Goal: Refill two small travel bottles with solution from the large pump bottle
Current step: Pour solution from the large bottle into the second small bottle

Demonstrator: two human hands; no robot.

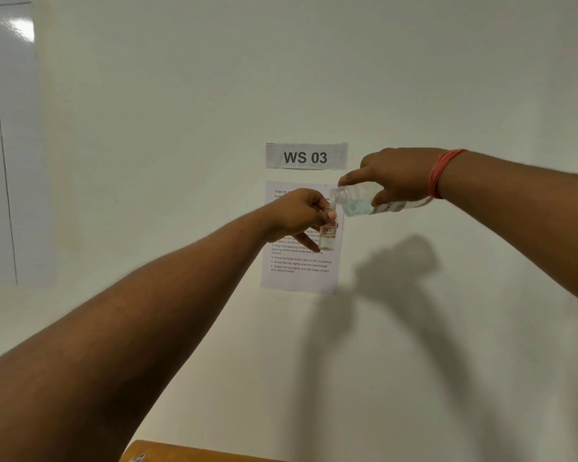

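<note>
My left hand [299,213] holds a small clear travel bottle [327,236] upright in front of the wall; it has a red-edged label and some liquid at the bottom. My right hand [399,176] grips the large clear bottle [364,203], tipped on its side with its open threaded neck just above the small bottle's mouth. Pale bluish liquid lies along the large bottle's lower side. No cap or pump is on it. A second travel bottle is not in view.
On the white wall hang a "WS 03" sign [306,156] and a printed instruction sheet [297,275] behind the hands. A whiteboard [7,145] is at the left. A wooden table corner [181,453] shows at the bottom edge.
</note>
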